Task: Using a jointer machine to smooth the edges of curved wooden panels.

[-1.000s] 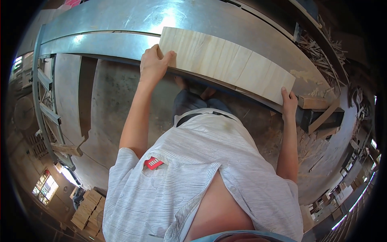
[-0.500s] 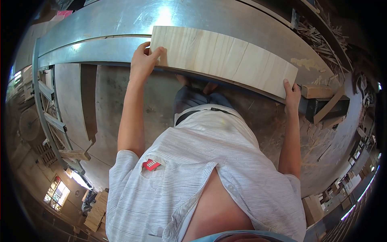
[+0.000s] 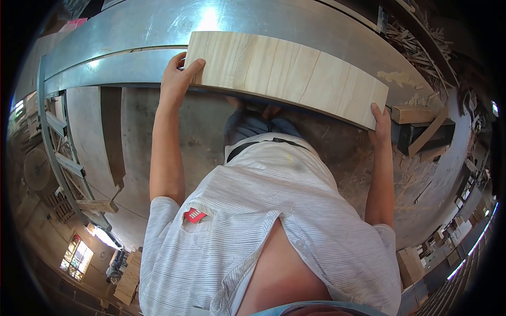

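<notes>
A long, pale wooden board (image 3: 287,73) with fine grain stripes lies across the near side of a shiny metal table (image 3: 263,18). My left hand (image 3: 178,79) grips its left end, thumb on the top face and fingers round the end edge. At the other end, my right hand (image 3: 380,124) holds the right corner, with the thumb on top and the other fingers mostly hidden beneath. The board's near edge reaches out over the table's front edge. Whether its underside rests fully on the metal cannot be seen.
Right of my right hand, a wood block (image 3: 415,114) sits on a dark box-like piece (image 3: 426,136), with a thin strip leaning against it. Wood scraps (image 3: 414,50) pile up at the far right. A metal frame (image 3: 63,126) stands at the left, and a slot runs along the table.
The board has shifted slightly to the left and a little nearer at its right end, both hands moving with it. My grip on both ends is unchanged.
</notes>
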The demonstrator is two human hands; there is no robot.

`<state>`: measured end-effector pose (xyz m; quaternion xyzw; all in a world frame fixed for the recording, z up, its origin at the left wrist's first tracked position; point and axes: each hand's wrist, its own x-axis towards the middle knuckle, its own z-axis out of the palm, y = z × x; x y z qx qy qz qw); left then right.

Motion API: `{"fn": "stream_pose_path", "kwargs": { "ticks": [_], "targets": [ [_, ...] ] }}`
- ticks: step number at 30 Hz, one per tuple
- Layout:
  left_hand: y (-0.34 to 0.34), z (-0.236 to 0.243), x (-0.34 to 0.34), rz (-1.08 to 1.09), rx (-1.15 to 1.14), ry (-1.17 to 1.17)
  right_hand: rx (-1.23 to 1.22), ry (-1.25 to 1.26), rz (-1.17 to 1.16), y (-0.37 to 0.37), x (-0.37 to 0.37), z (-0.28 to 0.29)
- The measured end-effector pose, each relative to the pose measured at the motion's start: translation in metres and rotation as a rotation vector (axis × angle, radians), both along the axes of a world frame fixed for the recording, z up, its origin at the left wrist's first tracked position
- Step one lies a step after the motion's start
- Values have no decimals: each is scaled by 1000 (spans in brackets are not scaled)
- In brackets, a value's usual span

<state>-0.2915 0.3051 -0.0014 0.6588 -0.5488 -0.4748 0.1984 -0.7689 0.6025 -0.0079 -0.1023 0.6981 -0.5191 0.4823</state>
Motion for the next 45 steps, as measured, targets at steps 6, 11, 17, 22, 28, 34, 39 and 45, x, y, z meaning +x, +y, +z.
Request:
{"fn": "stream_pose_path", "kwargs": {
  "ticks": [6,11,17,22,28,34,39,45],
  "targets": [
    [7,25,25,0,191,439,-120,-115,8,15,13,14],
    [46,29,69,67,187,658,-190,-186,51,31,29,32],
    [77,32,86,179,182,592,-69,-136,109,42,37,27],
    [80,33,95,144,136,543,-75,-119,109,27,41,37],
    [68,39,138,217,91,580,-108,-111,254,-16,67,36],
    [53,42,163,739,-35,1202,-169,-214,240,-79,161,16],
    [35,15,137,931,-49,1228,-183,-33,337,-139,279,23],
    [-24,-11,221,919,-51,1182,-151,106,698,-191,358,6]
  ]
}}
